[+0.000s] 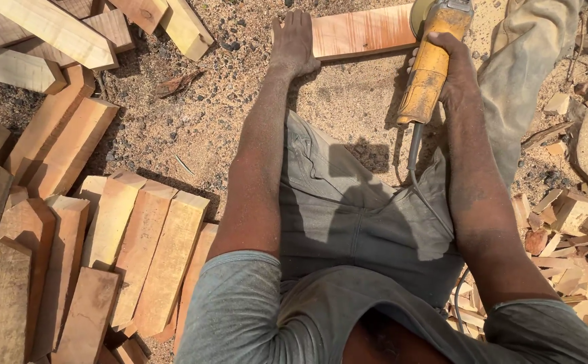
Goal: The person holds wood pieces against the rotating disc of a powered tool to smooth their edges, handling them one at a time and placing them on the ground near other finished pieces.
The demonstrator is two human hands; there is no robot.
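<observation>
Both arms outstretched: left hand (294, 42) flat on plank (364, 30), right hand (450, 71) gripping grinder (432, 64).

Sawdust-strewn ground (193, 128) with stacked wooden blocks (105, 249), a board (364, 30), offcuts (570, 249).

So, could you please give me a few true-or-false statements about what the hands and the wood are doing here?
1. The right hand grips a yellow angle grinder. True.
2. The left hand holds a hammer. False: it presses flat on the reddish board.
3. The board lies on a workbench. False: it rests on the sawdust-covered ground.
4. Cut wooden blocks are stacked to the person's left. True.
</observation>
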